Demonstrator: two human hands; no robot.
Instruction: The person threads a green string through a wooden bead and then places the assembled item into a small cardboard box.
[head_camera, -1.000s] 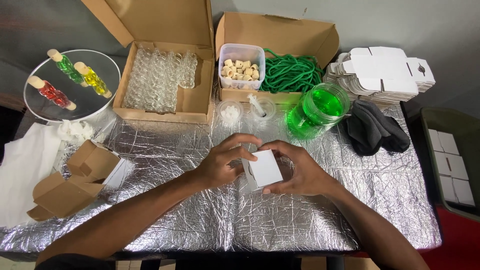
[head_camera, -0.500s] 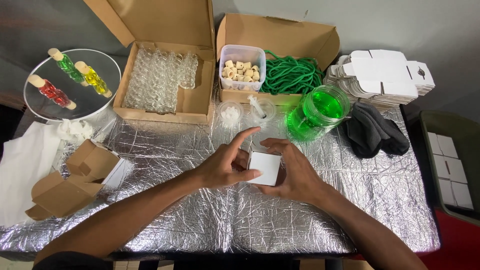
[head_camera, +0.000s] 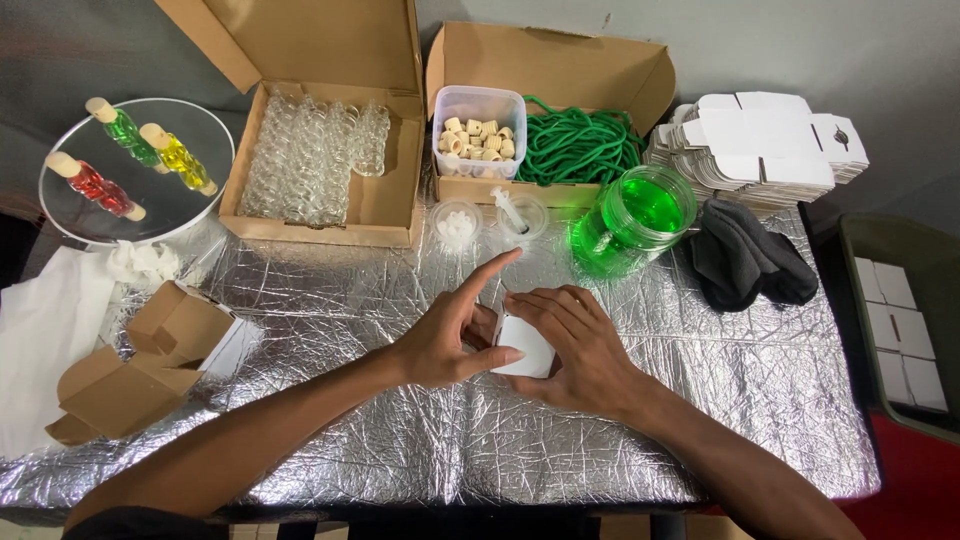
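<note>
Since half a second ago, the left hand (head_camera: 440, 345) has lifted its pointer finger higher, and the small white box (head_camera: 524, 346) has turned a little between the hands. Both hands hold this box just above the shiny silver table (head_camera: 400, 440), near the middle. The left hand's grip pinches the box with the thumb, while its pointer finger sticks up. The right hand (head_camera: 580, 350) has its grip wrapped around the box from the other side. Behind the hands stands a green jar (head_camera: 632, 222). A stack of flat white boxes (head_camera: 760, 150) lies at the far right. Folded brown boxes (head_camera: 130, 365) lie at the left.
</note>
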